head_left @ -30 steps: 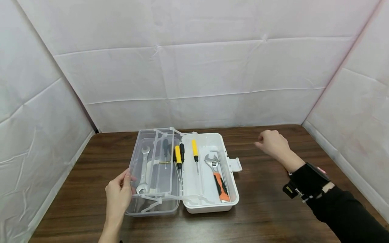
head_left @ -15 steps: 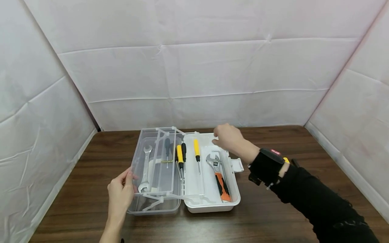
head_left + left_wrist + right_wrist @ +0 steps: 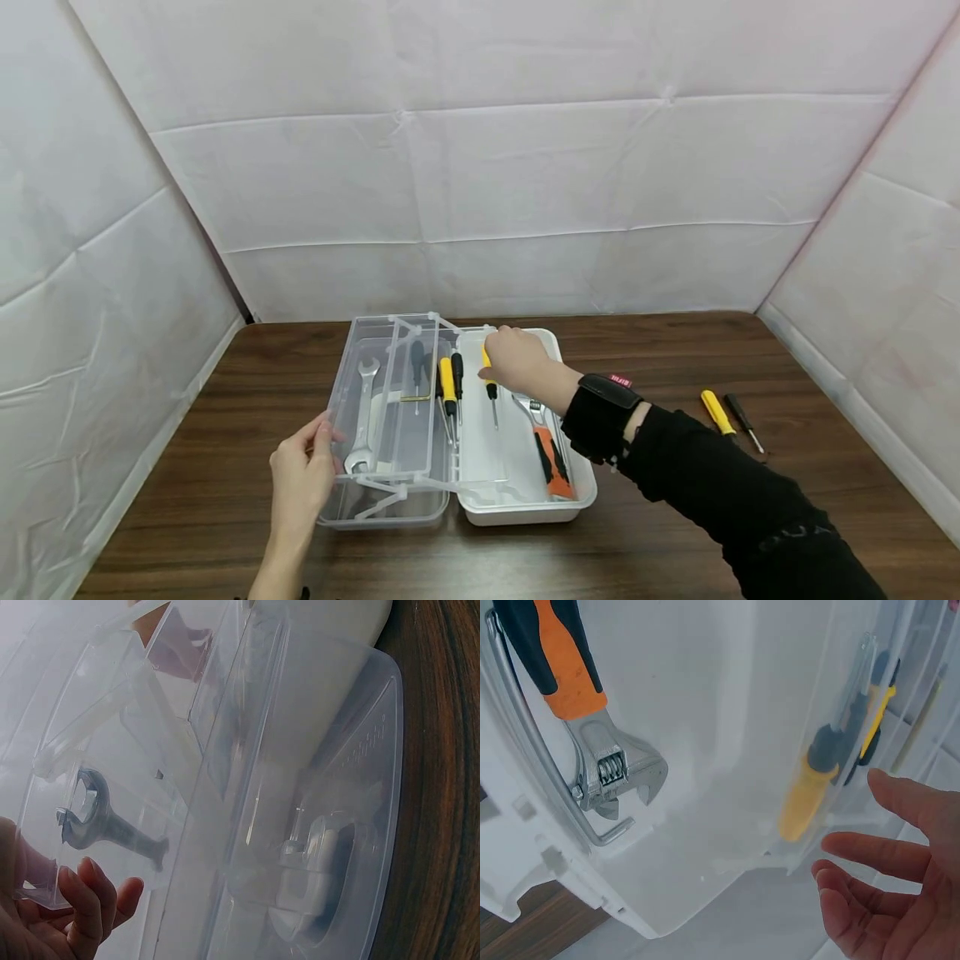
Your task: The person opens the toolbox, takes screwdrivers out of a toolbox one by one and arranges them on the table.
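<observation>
An open toolbox has a white base (image 3: 480,450) and a clear tray (image 3: 402,433) swung out to its left. My left hand (image 3: 300,479) pinches the tray's left edge between thumb and fingers, near an open-end wrench (image 3: 364,412). Over the base hovers my right hand (image 3: 517,360), thumb and fingers spread. Below it lies a yellow-and-black screwdriver (image 3: 808,787), its handle partly hidden in the head view; the right wrist view shows a gap between fingers and handle. An orange-and-black adjustable wrench (image 3: 553,462) and an L-shaped hex key (image 3: 536,750) lie along the base's right side.
Several screwdrivers, one a yellow-handled screwdriver (image 3: 448,387), lie at the tray's right side. On the tabletop (image 3: 660,517) at right are a short yellow-handled tool (image 3: 717,411) and a black screwdriver (image 3: 742,421). White cloth walls (image 3: 525,183) enclose the back and sides.
My right hand has moved left from above the table's right side to over the yellow screwdriver in the base, uncovering the two tools at right. The left hand keeps its hold.
</observation>
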`<act>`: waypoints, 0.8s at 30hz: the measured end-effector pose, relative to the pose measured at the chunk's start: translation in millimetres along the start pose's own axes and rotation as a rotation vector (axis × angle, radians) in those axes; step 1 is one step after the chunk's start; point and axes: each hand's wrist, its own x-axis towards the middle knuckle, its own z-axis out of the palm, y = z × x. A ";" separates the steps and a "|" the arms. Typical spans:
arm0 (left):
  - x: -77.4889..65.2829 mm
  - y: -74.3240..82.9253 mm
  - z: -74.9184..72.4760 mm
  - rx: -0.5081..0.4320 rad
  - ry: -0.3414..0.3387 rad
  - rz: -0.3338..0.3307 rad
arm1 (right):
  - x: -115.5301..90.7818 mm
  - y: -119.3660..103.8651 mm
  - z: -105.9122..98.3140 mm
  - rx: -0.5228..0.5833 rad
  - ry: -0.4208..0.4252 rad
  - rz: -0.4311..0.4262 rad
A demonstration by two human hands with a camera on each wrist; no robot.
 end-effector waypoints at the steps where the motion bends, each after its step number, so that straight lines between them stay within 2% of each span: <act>1: -0.2 0.2 0.0 -0.002 -0.003 0.002 | 1.1 -0.7 1.2 -0.010 -0.005 0.007; 7: -0.9 0.2 -0.1 -0.020 -0.009 0.009 | 7.5 -2.8 6.9 -0.062 -0.001 0.033; 16: 1.1 -1.0 0.4 -0.012 0.004 0.008 | 12.0 -4.2 13.4 -0.045 0.042 0.070; 24: 1.6 -0.9 1.4 -0.012 -0.002 -0.004 | 13.2 -7.4 24.0 -0.062 0.063 0.057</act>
